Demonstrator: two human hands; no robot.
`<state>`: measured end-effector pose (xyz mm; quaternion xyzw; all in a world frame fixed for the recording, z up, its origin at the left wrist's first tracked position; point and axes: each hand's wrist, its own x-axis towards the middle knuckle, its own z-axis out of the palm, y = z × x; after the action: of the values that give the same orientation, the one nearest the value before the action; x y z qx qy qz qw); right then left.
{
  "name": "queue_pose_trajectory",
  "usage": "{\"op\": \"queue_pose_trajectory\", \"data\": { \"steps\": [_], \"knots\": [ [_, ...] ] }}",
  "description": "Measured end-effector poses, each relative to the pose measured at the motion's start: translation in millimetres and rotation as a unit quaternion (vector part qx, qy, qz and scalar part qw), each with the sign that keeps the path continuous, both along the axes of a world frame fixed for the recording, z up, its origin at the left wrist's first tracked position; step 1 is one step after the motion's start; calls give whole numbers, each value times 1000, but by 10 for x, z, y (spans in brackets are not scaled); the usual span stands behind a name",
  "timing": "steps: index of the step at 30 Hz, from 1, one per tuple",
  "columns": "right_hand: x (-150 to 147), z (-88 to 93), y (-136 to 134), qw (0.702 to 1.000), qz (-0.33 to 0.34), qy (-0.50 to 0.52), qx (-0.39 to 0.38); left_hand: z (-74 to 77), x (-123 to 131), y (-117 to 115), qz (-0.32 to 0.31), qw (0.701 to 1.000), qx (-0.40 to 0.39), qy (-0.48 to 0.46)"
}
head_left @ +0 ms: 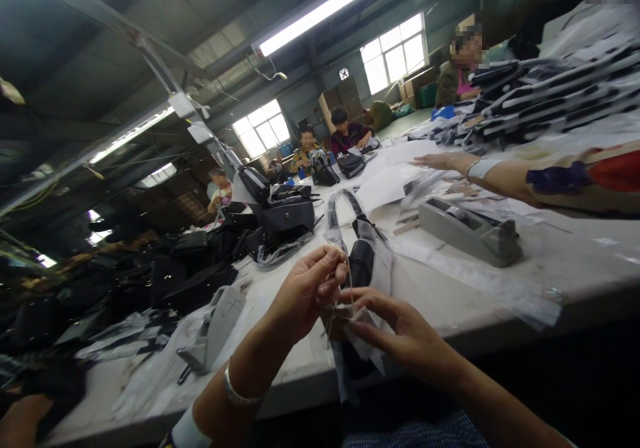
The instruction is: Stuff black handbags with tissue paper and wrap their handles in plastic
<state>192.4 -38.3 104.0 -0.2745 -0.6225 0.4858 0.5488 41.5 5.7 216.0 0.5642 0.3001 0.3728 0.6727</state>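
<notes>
My left hand (317, 288) is closed in a pinch on a thin pale string (350, 276), which hangs down toward my right hand. My right hand (400, 325) has its thumb and forefinger curled at the string's lower end, beside a small brown piece (339, 323) with loose string ends and some white wrapping. What exactly its fingertips grip is hard to make out. Under and behind both hands lies a black handbag (362, 261), partly covered in white wrapping, its looped handle (331, 218) wrapped in clear plastic. My hands hide part of the bag.
Grey tape dispensers stand to the right (470, 231) and left (215, 331) on the white table (280, 361). Black bags (285, 218) pile up at left. A co-worker's arm (525, 175) reaches in from the right, near stacked wrapped pieces (555, 95). Several people sit farther back.
</notes>
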Motion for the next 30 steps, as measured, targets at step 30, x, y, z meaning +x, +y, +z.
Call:
{"op": "queue_pose_trajectory", "data": {
  "steps": [30],
  "knots": [
    [384,-83,-81,973,58,141,-175,-148,16,-174,45,939,243,239]
  ]
}}
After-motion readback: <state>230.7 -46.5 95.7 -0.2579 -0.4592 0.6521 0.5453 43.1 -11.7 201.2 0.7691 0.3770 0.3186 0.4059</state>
